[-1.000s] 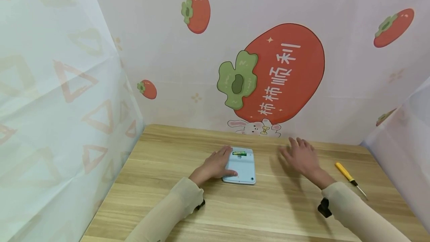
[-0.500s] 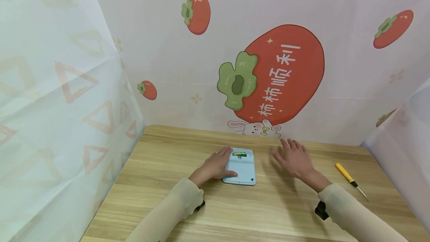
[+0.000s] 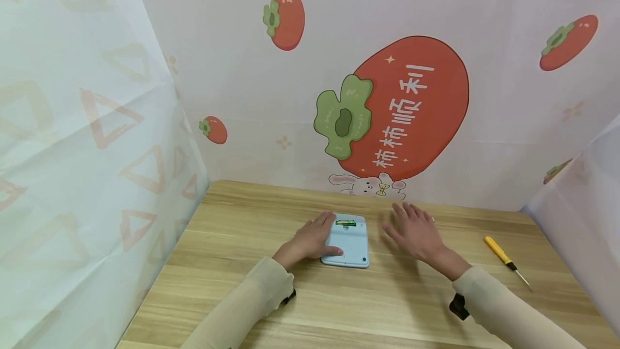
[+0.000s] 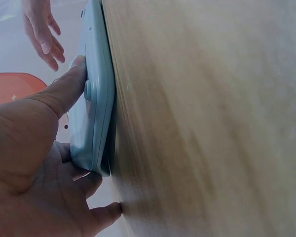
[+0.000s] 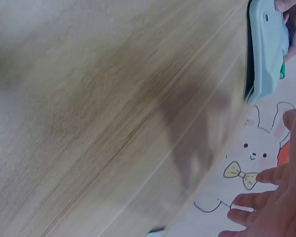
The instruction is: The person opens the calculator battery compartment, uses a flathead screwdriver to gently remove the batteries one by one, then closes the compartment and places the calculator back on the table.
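A light-blue device (image 3: 351, 244), flat and rounded at the corners, is set down on the wooden table (image 3: 252, 214), near its far edge, with the back turned up. Toward the 12 o'clock end of that back, green battery cells (image 3: 346, 223) are seen, too small to be counted. At its 9 o'clock side the device is gripped by the left hand (image 3: 310, 238): the thumb is laid over the back toward 7 o'clock, and the fingers are curled round the edge.

The right hand (image 3: 416, 233) is held above the table at the device's 3 o'clock, near it but not touching; its fingers are loosely extended and spread, and nothing is held in them. Farther out, between 3 and 4 o'clock from the right hand, a screwdriver (image 3: 509, 264) is laid on the table, its yellow handle pointed between 10 and 11 o'clock.

In the right wrist view, a small pale piece (image 5: 155, 234) is cut off by the frame at 6 o'clock; what it is cannot be told. Beige sleeves (image 3: 263, 284) are worn on both arms. Behind the table, a wall sheet (image 3: 242, 69) is printed with red persimmons (image 3: 421, 123); at the largest one's 7 o'clock, a rabbit (image 3: 366, 185) is drawn
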Motion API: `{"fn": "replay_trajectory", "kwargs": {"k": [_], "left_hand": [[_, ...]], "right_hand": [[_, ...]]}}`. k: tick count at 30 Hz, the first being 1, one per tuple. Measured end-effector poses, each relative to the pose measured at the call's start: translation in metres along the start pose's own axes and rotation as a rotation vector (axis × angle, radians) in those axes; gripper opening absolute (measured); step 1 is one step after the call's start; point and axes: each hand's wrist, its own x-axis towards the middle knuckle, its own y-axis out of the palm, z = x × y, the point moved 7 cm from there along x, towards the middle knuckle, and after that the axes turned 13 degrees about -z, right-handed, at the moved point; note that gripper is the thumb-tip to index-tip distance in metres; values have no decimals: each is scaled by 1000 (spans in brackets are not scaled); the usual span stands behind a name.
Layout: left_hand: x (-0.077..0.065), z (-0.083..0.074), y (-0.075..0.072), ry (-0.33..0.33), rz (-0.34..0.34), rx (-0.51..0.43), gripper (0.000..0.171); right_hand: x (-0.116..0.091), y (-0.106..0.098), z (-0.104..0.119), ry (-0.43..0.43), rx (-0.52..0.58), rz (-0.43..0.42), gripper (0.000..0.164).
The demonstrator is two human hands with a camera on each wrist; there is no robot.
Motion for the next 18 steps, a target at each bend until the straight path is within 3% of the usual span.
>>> {"fn": "replay_trajectory", "kwargs": {"k": [18], "left_hand": [[0, 1, 0, 8, -3, -2, 100]], "right_hand": [[0, 9, 32, -104, 83, -21, 69]]}}
